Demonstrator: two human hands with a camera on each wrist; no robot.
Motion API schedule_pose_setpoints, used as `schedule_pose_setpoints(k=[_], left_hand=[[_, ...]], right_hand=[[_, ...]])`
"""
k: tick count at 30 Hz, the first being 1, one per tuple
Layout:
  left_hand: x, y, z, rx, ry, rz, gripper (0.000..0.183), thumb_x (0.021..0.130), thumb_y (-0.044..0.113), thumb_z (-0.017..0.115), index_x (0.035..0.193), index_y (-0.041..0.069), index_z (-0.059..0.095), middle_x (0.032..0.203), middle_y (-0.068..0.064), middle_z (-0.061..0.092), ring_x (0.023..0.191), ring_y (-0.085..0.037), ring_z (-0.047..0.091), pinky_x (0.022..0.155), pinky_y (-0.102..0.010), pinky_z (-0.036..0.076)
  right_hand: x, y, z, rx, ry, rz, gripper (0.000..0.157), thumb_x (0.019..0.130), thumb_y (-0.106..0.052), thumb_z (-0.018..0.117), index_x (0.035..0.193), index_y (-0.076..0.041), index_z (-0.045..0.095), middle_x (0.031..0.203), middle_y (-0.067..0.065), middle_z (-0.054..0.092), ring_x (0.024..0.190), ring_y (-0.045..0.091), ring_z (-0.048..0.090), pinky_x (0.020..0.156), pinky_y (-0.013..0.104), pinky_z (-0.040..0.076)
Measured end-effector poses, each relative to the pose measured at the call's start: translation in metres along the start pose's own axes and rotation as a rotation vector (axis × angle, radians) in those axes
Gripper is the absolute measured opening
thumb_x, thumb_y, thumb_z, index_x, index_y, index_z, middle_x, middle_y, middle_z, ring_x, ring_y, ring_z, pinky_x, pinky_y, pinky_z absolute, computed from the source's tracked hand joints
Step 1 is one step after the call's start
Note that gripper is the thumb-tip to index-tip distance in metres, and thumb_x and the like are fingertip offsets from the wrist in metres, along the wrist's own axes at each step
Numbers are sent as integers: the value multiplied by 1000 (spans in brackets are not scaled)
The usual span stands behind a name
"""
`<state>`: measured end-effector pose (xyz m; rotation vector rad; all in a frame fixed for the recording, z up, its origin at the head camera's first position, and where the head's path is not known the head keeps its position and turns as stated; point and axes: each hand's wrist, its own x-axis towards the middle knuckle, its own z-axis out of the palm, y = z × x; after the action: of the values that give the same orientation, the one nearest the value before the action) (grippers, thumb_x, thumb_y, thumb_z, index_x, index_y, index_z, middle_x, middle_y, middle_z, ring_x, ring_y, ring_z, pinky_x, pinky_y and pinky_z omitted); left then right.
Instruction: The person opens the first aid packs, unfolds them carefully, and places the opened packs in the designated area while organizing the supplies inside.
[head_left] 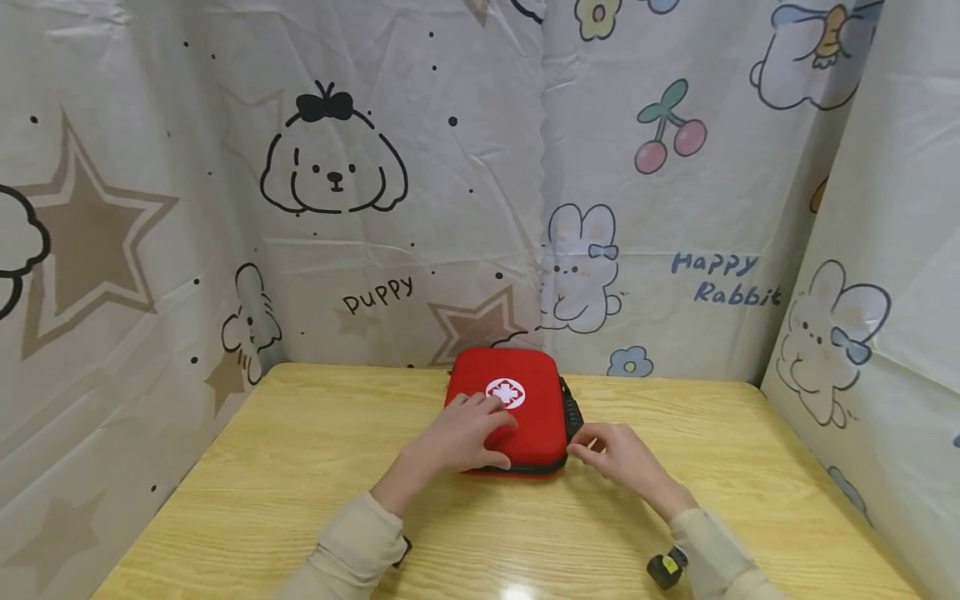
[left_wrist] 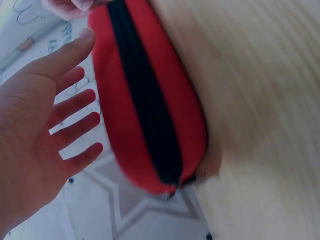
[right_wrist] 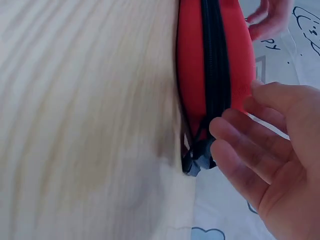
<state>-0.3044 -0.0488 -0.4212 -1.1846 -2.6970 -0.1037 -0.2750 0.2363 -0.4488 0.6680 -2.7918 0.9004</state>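
Note:
A red zippered first aid case [head_left: 534, 429] with a white round emblem lies on the table. My left hand [head_left: 468, 433] is over its top, fingers spread and thumb near the front edge. In the left wrist view that hand [left_wrist: 42, 130] shows its fingers apart beside the red side. My right hand [head_left: 618, 458] is at the case's near right corner, fingers loosely bent. The right wrist view has its fingertips [right_wrist: 222, 127] right beside the black zipper [right_wrist: 216, 60], with nothing visible between thumb and fingers. A black handle [head_left: 571, 408] sticks out on the right side.
The light wooden table [head_left: 315, 442] ends at a printed cloth [head_left: 480, 208] hung behind it and along both sides. Dark wrist devices [head_left: 666, 568] hang under the sleeves.

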Motion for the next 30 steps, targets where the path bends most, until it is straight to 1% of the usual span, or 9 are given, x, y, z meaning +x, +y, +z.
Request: schedule_pose_setpoints(k=[3,5,9,11,13,19,26,30], left_hand=[[7,9,7,22,-9,21,52,82,54,75,126,30,63,124,6,58,118,-15,53,98,-40,43],[10,14,12,39,-13,30,56,81,54,76,130,31,60,126,6,57,120,-14,52,101,-42,42],[13,18,21,80,-15,29,62,80,54,77,134,32,56,129,6,56,121,-15,51,103,-44,41],[14,18,23,88,-16,21,63,79,53,78,135,32,56,130,6,55,121,-16,51,104,-45,41],[15,18,24,89,-20,16,62,80,51,78,135,32,56,130,6,55,121,-16,51,103,-44,42],[17,18,18,100,-27,4,56,83,49,76,133,32,58,129,7,56,121,-15,51,101,-41,46],[20,20,18,133,6,29,53,84,50,74,131,32,60,127,8,57,119,-15,53,98,-39,48],[20,19,18,134,30,20,50,84,49,75,129,32,60,125,8,57,119,-15,52,99,-40,48]], right_hand=[[-3,4,2,-53,-6,-32,9,92,-23,71,91,-16,77,83,-9,71,69,0,58,62,20,48],[-3,6,3,-66,-21,-43,10,92,-23,71,93,-16,78,86,-8,73,72,0,58,65,20,48],[-3,8,7,-69,-50,-47,12,92,-20,70,97,-13,78,90,-6,75,75,0,59,67,21,49],[-2,7,8,-75,-50,-47,12,92,-19,70,97,-12,79,91,-6,75,74,0,59,67,21,50],[-2,7,9,-82,-47,-47,12,91,-18,70,98,-13,79,91,-6,75,73,-1,59,67,20,49],[-1,6,8,-78,-54,-44,13,91,-19,70,99,-14,79,93,-6,76,74,0,59,67,20,49],[-5,12,7,-74,-68,-6,15,91,-22,71,101,-14,79,93,-6,76,74,1,58,65,20,48],[-6,13,7,-59,-65,1,14,90,-20,72,101,-13,79,94,-6,76,74,0,59,65,20,48]])
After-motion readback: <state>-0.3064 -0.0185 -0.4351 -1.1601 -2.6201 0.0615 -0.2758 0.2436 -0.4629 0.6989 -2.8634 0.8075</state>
